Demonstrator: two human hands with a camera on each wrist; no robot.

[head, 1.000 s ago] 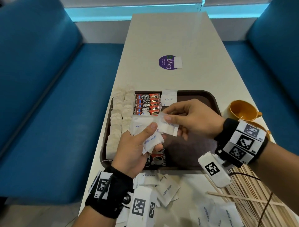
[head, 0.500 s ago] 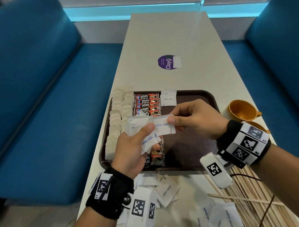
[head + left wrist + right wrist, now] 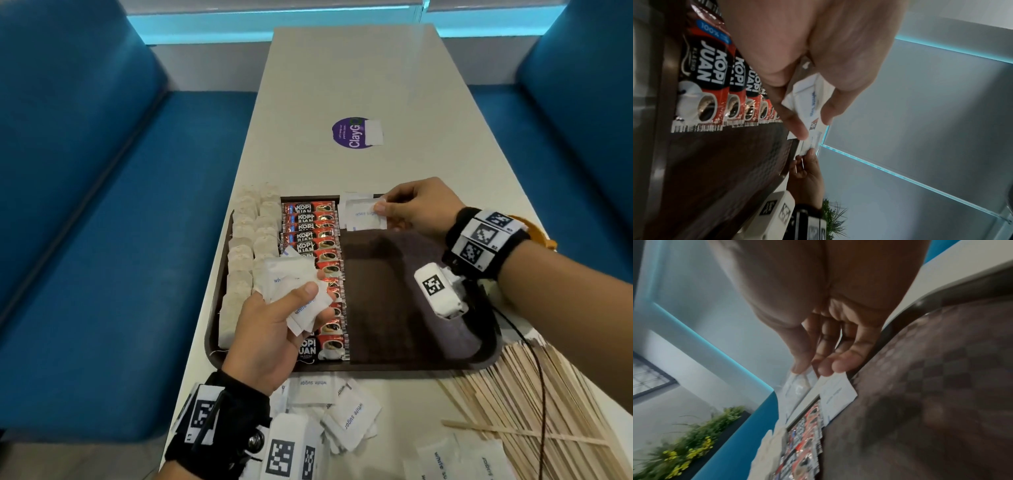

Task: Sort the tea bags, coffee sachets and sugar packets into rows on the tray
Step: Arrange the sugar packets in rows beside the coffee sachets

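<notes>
**At tray's far edge: sugar packet going down**

At the far end of the brown tray [image 3: 479, 356], the right hand [image 3: 416, 209] pinches one white sugar packet [image 3: 364, 219] by its right edge, thumb on top, fingers curled under, w/ the packet lying flat on or just above the tray floor next to the coffee row. A second packet [image 3: 358, 197] sits just beyond it, partly overlapped. The left hand [image 3: 270, 329] hovers over the near-left part of the tray, thumb and fingers clamped on a loose fan of sugar packets [image 3: 294, 284].

Tea bags [image 3: 246, 260] fill the tray's left side in two columns; red coffee sachets [image 3: 313, 236] run in a shingled row beside them. More sugar packets [image 3: 349, 411] lie scattered on the tabletop [image 3: 342, 85] near the person, beside a heap of wooden stirrers [image 3: 534, 387].

Handling, as a guess: packets are v. light, thin paper, floppy, w/ loose grains inside, so they bend and slide easily. Best taken at a short edge or corner, thumb + forefinger, one at a time. The fanned stack looks prone to slipping, so a firm thumb is needed there. Paper could tear if squeezed hard or tugged. Placed packets prob. shift at a nudge; lay each down flat, then let go gently.
</notes>
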